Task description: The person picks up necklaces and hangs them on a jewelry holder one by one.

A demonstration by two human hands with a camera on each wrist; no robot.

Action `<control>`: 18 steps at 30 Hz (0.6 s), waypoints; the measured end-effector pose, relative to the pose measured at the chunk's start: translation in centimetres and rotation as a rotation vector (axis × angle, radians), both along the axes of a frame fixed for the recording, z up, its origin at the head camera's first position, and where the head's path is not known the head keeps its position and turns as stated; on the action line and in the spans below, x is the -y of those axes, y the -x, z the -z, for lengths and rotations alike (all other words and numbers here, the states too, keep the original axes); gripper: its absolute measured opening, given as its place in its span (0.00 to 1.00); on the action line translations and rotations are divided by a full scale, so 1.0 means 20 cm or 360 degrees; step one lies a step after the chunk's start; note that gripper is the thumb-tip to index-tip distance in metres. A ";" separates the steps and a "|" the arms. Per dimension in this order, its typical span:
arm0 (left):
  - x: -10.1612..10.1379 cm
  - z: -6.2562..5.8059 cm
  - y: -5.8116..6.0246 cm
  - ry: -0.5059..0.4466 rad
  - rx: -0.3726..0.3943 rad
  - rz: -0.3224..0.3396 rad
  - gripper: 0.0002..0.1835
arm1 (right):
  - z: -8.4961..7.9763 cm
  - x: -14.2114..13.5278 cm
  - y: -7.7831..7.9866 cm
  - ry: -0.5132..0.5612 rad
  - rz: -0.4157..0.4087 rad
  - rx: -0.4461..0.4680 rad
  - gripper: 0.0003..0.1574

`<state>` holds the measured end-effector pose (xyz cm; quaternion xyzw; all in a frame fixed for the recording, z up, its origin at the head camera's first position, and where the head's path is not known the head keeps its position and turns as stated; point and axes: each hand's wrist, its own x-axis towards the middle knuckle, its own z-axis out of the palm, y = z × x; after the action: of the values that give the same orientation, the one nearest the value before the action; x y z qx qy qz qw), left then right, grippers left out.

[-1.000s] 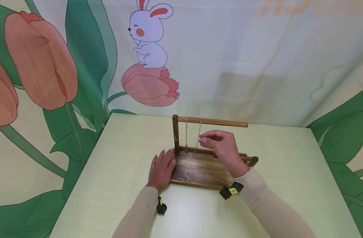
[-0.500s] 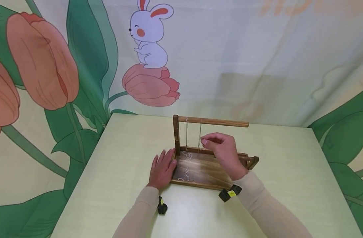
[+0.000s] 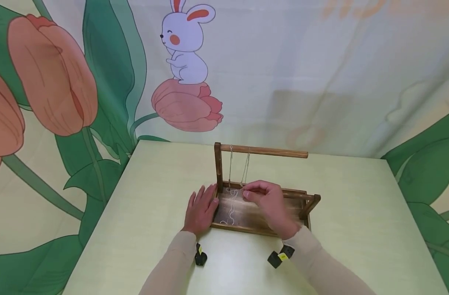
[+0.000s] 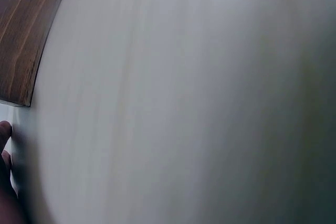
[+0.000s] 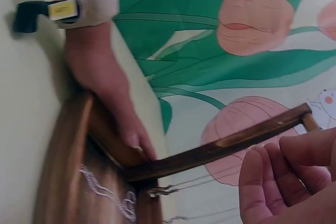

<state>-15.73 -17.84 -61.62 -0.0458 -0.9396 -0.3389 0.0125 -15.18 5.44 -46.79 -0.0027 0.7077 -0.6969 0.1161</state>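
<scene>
A dark wooden jewelry stand (image 3: 253,228) with a tray base stands on the table. From its upper bar (image 3: 279,152) hang two thin chains, a left chain (image 3: 230,166) and a right chain (image 3: 247,164). My left hand (image 3: 200,211) rests with extended fingers against the stand's left side. My right hand (image 3: 270,205) is over the tray, thumb and fingertips close together right by the right chain's lower end. In the right wrist view those fingers (image 5: 254,177) overlap the hanging chains; I cannot tell whether they pinch one.
A loose pale chain (image 3: 231,209) lies in the left part of the tray. A shorter bar on a slanted post (image 3: 310,206) rises at the stand's right end. The light table (image 3: 154,184) ends at a printed cloth (image 3: 320,82) behind.
My right hand has moved down and slightly left, from beside the middle of the right chain to its lower end. The right chain sways. My left hand stays in place.
</scene>
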 end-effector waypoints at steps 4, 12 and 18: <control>0.00 0.00 0.00 0.0009 -0.0014 -0.0011 0.31 | 0.12 0.04 -0.05 -0.0099 -0.0121 -0.0074 0.09; 0.00 -0.01 -0.01 -0.0007 -0.0004 -0.0023 0.30 | 0.34 0.07 -0.04 -0.0289 -0.0342 -0.0082 0.09; -0.01 0.00 -0.02 -0.0010 -0.0005 -0.0025 0.30 | 0.44 0.06 0.02 -0.0399 -0.0547 -0.0002 0.10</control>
<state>-15.33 -17.70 -61.54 -0.0390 -0.9389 -0.3416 0.0167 -15.66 4.14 -55.52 -0.1092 0.7781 -0.5733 0.2322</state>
